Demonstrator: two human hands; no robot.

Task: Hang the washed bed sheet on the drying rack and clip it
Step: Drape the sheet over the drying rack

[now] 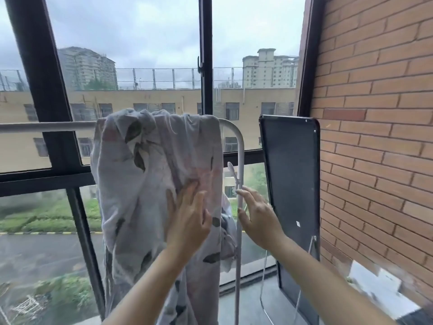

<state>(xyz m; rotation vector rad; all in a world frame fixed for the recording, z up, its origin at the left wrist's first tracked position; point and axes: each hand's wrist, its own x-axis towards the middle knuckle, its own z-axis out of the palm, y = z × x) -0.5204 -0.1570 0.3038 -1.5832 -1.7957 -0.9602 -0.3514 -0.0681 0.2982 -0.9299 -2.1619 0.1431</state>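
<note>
Bed sheet runs off bottom edge of frame; lower hem unseen. Bunched sheet hides middle of drying rack top rail; rack foot cut off at bottom edge. Left hand covers patch of sheet at centre. Both forearms cut by bottom edge. Small white piece on rack upright right of centre, possibly clip, too blurred to tell. Lower left corner smeared beyond glass.
</note>
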